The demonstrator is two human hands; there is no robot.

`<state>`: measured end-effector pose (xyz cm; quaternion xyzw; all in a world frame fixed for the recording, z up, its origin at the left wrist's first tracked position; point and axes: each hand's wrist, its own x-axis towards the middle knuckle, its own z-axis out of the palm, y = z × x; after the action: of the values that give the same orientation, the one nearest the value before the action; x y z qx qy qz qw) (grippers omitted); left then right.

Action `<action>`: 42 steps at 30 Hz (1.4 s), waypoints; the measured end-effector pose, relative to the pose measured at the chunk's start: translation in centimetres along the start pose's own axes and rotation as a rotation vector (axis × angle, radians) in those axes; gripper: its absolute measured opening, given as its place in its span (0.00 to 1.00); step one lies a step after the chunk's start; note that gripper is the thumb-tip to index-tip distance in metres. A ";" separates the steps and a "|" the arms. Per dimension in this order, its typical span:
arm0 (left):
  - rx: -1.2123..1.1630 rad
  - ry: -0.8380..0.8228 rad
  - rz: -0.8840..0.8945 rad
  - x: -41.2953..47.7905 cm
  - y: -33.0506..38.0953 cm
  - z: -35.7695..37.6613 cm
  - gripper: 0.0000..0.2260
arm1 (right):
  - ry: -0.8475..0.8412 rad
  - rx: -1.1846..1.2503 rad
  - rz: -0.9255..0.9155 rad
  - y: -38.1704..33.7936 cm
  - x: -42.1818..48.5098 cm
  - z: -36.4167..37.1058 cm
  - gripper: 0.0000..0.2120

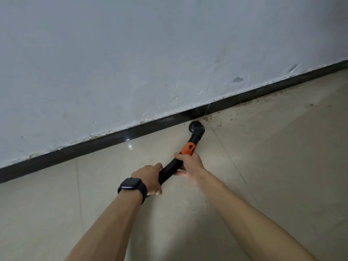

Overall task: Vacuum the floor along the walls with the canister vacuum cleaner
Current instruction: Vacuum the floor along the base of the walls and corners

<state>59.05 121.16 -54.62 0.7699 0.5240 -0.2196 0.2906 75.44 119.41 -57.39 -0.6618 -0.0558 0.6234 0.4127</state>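
A black vacuum wand [170, 168] with an orange collar [188, 148] runs from my hands toward the wall. Its round brush nozzle [195, 128] rests on the beige tiled floor [263, 157], touching the dark baseboard [105, 143]. My right hand [190, 163] grips the wand just below the orange collar. My left hand [148, 177], with a black watch on the wrist, grips the wand lower down. Brown dirt [243, 105] lies along the baseboard to the right of the nozzle. The canister itself is out of view.
A scuffed white wall [150, 63] rises above the baseboard and slants across the whole view. Bare floor tiles stretch to the left and right of my arms.
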 end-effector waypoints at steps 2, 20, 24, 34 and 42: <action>0.000 0.018 0.001 0.0 -0.4 0.1 0.23 | -0.017 0.008 -0.002 0.0 0.3 0.3 0.24; 0.021 0.005 -0.146 -2.5 -4.3 0.7 0.23 | -0.103 -0.041 0.013 2.9 0.9 5.4 0.32; 0.012 0.015 -0.100 -1.9 -2.1 0.5 0.23 | -0.067 -0.066 -0.022 1.3 0.9 3.3 0.25; -0.030 0.060 0.013 0.5 2.2 0.3 0.24 | 0.041 -0.012 -0.039 -1.0 0.9 -1.9 0.20; -0.044 0.067 0.057 1.9 4.0 0.6 0.24 | 0.065 -0.020 -0.042 -2.1 1.4 -3.9 0.19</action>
<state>63.46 120.90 -55.43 0.7848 0.5163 -0.1737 0.2957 80.11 119.75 -57.68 -0.6845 -0.0628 0.5921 0.4207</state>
